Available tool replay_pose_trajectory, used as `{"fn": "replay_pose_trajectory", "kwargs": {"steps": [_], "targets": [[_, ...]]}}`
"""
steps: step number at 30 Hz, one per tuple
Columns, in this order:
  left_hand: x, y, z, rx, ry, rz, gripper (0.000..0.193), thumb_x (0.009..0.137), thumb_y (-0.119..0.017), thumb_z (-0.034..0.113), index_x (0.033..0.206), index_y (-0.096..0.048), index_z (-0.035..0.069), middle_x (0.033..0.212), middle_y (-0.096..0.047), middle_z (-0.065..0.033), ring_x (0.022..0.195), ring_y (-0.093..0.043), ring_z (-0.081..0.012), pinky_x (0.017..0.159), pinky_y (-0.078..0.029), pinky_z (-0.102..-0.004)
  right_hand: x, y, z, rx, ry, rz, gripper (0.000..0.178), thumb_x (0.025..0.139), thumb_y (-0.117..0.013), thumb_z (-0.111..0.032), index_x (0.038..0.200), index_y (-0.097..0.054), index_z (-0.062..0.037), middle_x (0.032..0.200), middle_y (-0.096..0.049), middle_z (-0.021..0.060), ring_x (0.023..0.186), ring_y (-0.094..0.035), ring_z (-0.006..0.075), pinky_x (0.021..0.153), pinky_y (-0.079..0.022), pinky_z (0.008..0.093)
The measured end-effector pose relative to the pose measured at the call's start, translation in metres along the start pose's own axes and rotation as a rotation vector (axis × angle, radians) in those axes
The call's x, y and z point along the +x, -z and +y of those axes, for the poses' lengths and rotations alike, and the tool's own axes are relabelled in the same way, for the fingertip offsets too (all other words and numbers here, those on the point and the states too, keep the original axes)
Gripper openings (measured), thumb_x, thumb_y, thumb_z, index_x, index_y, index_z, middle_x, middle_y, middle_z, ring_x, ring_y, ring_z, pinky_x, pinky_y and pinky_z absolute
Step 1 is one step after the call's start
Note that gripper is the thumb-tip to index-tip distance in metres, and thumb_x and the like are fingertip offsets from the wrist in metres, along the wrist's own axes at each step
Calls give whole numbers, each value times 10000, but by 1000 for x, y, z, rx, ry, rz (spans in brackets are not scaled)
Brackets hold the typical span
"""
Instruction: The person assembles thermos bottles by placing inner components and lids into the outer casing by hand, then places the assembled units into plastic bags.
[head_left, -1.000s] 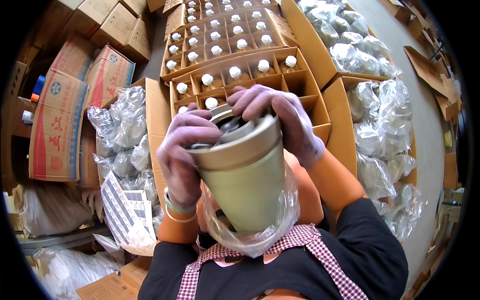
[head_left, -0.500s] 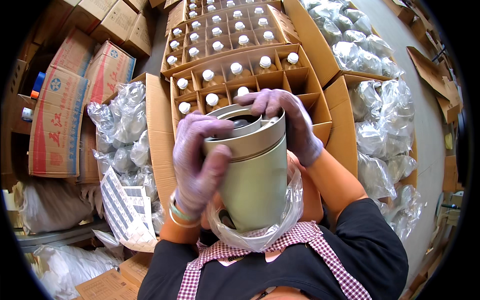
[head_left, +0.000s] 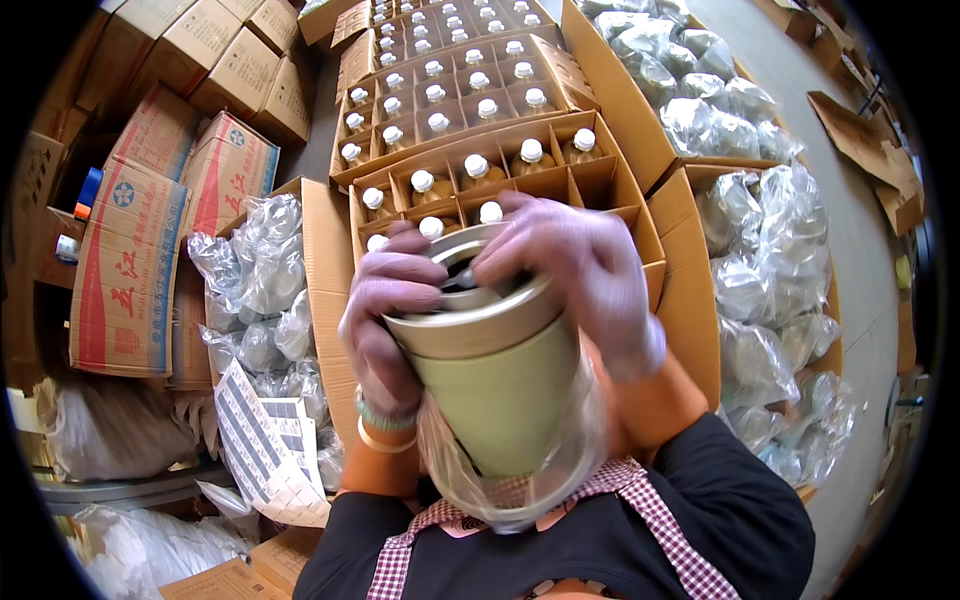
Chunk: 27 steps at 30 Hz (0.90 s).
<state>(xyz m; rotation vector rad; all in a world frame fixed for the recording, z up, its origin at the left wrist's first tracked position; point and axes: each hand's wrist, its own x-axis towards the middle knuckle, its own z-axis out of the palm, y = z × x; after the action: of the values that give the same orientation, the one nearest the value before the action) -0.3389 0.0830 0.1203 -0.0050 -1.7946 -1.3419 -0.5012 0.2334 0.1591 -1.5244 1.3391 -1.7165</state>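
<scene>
A pale green cylindrical canister with a wide grey-beige collar stands slightly tilted before my chest, its open top facing away. A clear plastic bag hangs loosely round its lower part. My gloved left hand wraps the collar's left side, fingertips over the rim. At the right of the top, my gloved right hand is bent over the rim, its fingers reaching into the dark round opening around a small part inside. Motion blur hides just what those fingertips touch. Both gloves are thin and pale purple.
Ahead, a divided carton holds white-capped bottles; more such cartons lie beyond. Open cartons of plastic-wrapped items stand at right, with similar wrapped items at left. Label sheets lie near my left arm; printed cartons are stacked behind.
My right hand has come inward from the collar's far right rim, its fingers now in the opening. The left hand has shifted slightly down and left, and the canister has turned and tilted a little.
</scene>
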Motion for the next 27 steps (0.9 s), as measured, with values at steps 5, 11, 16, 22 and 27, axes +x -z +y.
{"fn": "replay_pose_trajectory", "kwargs": {"steps": [5, 11, 16, 22, 27], "targets": [[-5, 20, -42, -605, 574, 86, 401, 1047, -548, 377, 1216, -580, 15, 1240, -623, -155, 1111, -645, -254, 999, -532, -415, 10, -38, -51, -546, 297, 75, 396, 826, -793, -334, 1049, -677, -27, 1058, -668, 100, 1121, -635, 296, 1077, -434, 476], [18, 3, 19, -65, 91, -241, 323, 962, -640, 376, 935, -651, 54, 1041, -661, -141, 1100, -609, -292, 1128, -406, -487, 6, 17, 36, 292, -39, 44, 342, 717, -871, -290, 795, -631, -60, 886, -596, 43, 945, -606, 217, 960, -455, 417], [4, 9, -26, -807, 542, 27, 404, 1042, -498, 380, 863, -614, 37, 1102, -677, -201, 1255, -563, -365, 1126, -404, -489, 7, -37, -30, -605, 246, 202, 349, 708, -855, -201, 1003, -707, -85, 933, -610, 69, 867, -618, 273, 858, -477, 382], [29, -32, 63, 286, 30, -119, 254, 855, -717, 256, 808, -656, 14, 875, -622, -109, 954, -628, -275, 1002, -462, -436, -1, 23, 85, 960, -2, -90, 356, 754, -846, -267, 876, -596, -45, 974, -609, 45, 1142, -596, 194, 1039, -446, 330], [10, -5, -34, -552, 36, -46, 396, 892, -763, 425, 733, -649, 80, 789, -580, -52, 903, -601, -221, 1150, -386, -483, -33, -5, 13, 119, -214, 287, 403, 838, -805, -351, 890, -544, -48, 869, -531, 6, 805, -488, 67, 715, -419, 231]]}}
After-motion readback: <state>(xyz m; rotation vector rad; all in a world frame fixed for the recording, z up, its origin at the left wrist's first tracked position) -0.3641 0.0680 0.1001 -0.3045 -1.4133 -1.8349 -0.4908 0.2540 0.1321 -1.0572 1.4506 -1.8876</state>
